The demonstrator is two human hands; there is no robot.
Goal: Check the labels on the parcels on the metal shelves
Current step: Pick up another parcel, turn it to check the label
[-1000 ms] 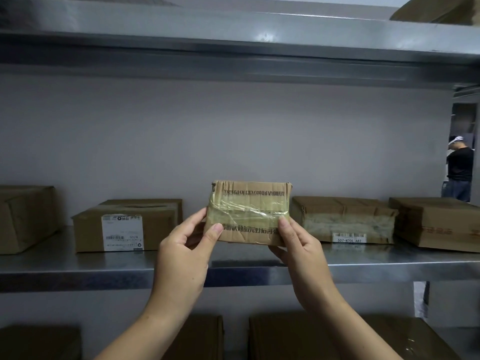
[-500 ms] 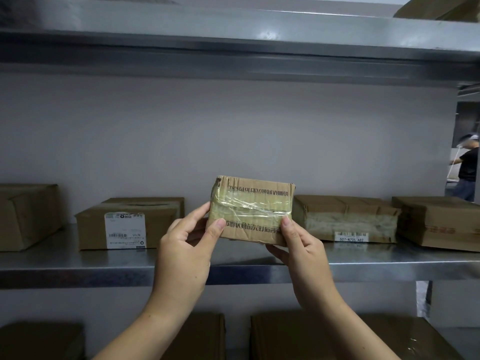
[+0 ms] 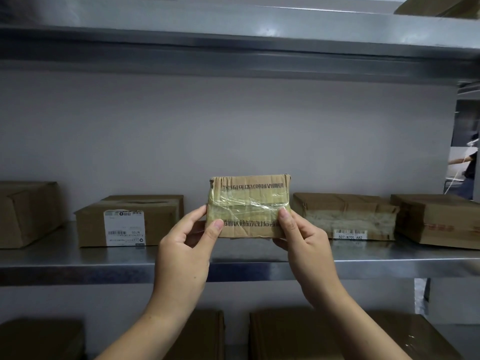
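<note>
Creased, tape-glossed cardboard parcel (image 3: 248, 206) — boxy, pinched between left hand (image 3: 184, 253) and right hand (image 3: 305, 246)

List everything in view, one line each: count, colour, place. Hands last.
metal shelves: 3 levels, silver-grey, across the frame
held parcel: 1, brown with clear tape, in front of the middle level
shelf parcels: 4, brown, on the middle level; two show white labels
lower parcels: at least 3, brown, bottom level
top parcel: 1, brown, top level, far right
wall: 1, pale grey, behind the shelves
other person: 1, dark top, far right background
left hand: 1, grips held parcel's left edge
right hand: 1, grips its right edge
</note>
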